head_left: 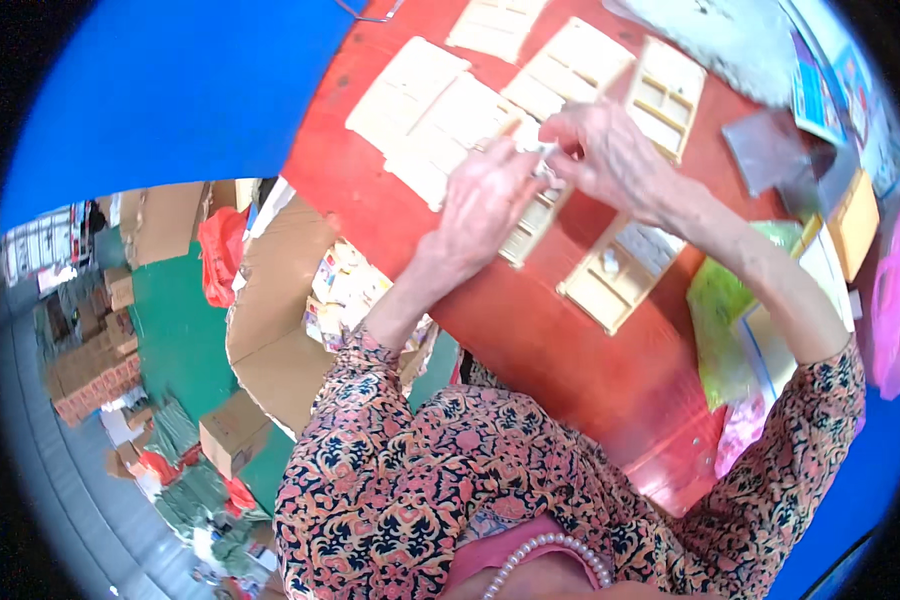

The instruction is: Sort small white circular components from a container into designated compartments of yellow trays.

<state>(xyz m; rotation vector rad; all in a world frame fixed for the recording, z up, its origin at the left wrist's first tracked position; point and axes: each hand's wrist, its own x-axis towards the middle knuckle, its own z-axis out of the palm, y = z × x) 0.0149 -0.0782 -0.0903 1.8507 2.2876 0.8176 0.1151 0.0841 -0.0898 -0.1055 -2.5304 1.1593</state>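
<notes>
My left hand (485, 205) and my right hand (610, 150) meet over the red table, fingertips bent in and pinched close together. A small whitish piece (546, 165) shows between them, too small and blurred to name. Just below the fingers lies a cream compartment tray (535, 232), partly covered by my hands. Nearer to me and to the right, another cream tray (602, 290) holds a grey-white piece in one compartment and a small white bit in another. Beyond my hands lie several more cream trays, among them one with open compartments (663, 97) at the right.
The red table (570, 365) spans the middle. Clear plastic bags (765, 150) and a yellow-green bag (720, 320) lie on its right side. Left of it, an open cardboard box (275, 300) holds small printed packets (342, 290). A red plastic bag (222, 255) hangs by the box.
</notes>
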